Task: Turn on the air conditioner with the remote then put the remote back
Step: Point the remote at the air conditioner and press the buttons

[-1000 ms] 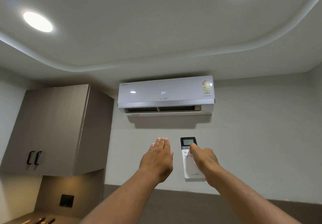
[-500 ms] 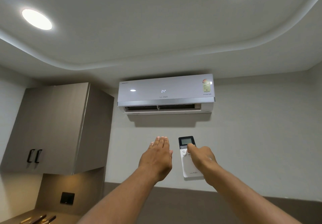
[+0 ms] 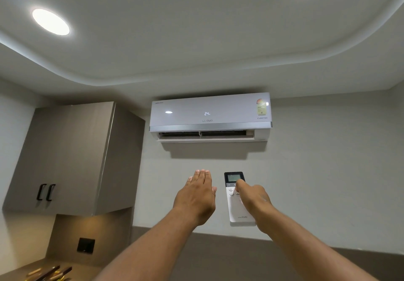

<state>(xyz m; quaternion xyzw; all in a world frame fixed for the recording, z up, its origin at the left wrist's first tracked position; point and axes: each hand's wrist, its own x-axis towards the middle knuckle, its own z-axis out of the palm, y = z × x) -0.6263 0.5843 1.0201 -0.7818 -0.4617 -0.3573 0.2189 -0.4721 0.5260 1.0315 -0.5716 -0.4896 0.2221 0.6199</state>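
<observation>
The white air conditioner hangs high on the far wall. Its display reads 24 and its bottom flap is open. My right hand is raised below it and grips the white remote upright, screen at the top facing me. My thumb rests on the buttons just under the remote's dark screen. My left hand is stretched out flat beside the remote, to its left. Its fingers are straight and together, its back is toward me, and it holds nothing.
A grey wall cabinet with two black handles hangs at the left, near the air conditioner. Below it lies a counter corner with several utensils and a black wall socket. Two round ceiling lights are lit.
The remote and my right hand have drifted slightly left, toward my left hand. The air conditioner's display and flap look the same.
</observation>
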